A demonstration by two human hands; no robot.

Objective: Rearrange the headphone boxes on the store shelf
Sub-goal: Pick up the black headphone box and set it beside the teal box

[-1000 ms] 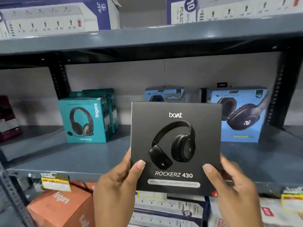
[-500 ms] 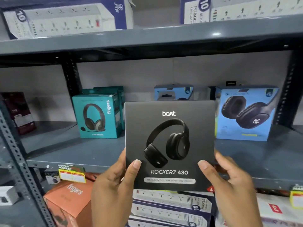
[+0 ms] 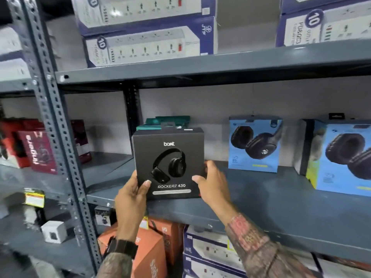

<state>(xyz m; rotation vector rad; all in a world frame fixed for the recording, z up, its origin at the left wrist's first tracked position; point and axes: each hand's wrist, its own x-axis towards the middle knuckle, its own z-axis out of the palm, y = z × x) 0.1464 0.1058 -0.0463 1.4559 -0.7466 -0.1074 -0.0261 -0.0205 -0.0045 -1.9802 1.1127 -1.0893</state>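
A black boAt Rockerz 430 headphone box stands upright at the front left of the grey middle shelf, held by both hands. My left hand grips its lower left corner, thumb on the front. My right hand holds its right edge. Teal headphone boxes are mostly hidden right behind it. A blue headphone box stands at the back of the shelf, and a second, nearer blue headphone box is at the far right.
A perforated steel upright rises left of the box. Red boxes stand on the neighbouring shelf. Power-strip boxes fill the shelf above. Below are orange boxes and more power-strip boxes.
The black box has moved forward and left, from the air in front of the shelf onto it, now covering the teal boxes. The view has shifted left and closer.
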